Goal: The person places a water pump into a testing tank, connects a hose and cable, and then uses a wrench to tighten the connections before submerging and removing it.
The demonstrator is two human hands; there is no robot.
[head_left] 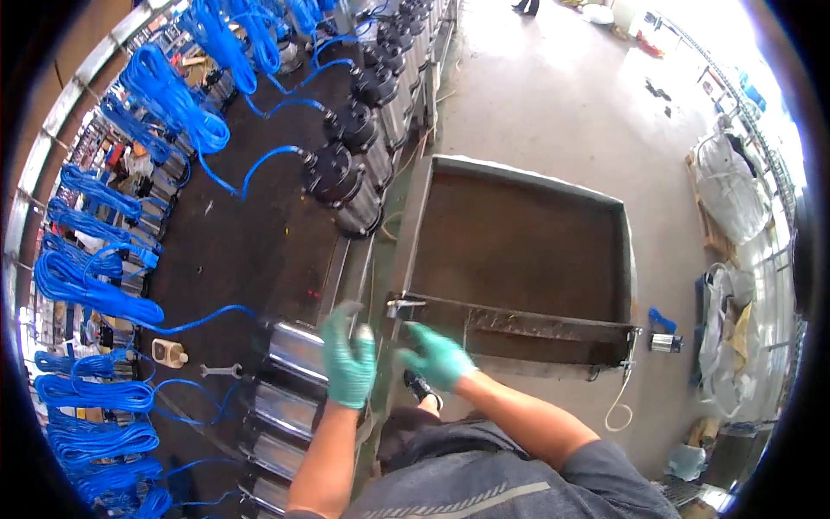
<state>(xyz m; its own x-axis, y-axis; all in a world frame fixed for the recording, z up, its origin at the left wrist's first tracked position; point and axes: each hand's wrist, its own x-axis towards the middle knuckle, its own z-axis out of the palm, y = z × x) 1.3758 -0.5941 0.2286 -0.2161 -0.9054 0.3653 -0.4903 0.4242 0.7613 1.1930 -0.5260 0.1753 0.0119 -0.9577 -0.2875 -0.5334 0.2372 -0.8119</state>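
Note:
Both of my hands wear green gloves and hold nothing. My left hand [350, 362] is open, thumb and fingers apart, over the bench edge beside several shiny steel cylinders [294, 353] lying on their sides. To its right, my right hand [438, 356] is open too, its fingers pointing left. It hovers just in front of a metal tank [527, 169] with dark brown contents. A small metal valve [404, 304] sits at the tank's near left corner, above my right fingertips. Farther up the bench, steel pumps with black tops [339, 177] stand upright in a row.
Coiled blue cables [95, 285] line the bench's left side, some running to the pumps. A wrench [221, 370] and a beige bottle [169, 353] lie on the dark benchtop [233, 259]. Right of the tank, a small steel pump part [666, 343] rests on the floor, near wrapped bundles [731, 186].

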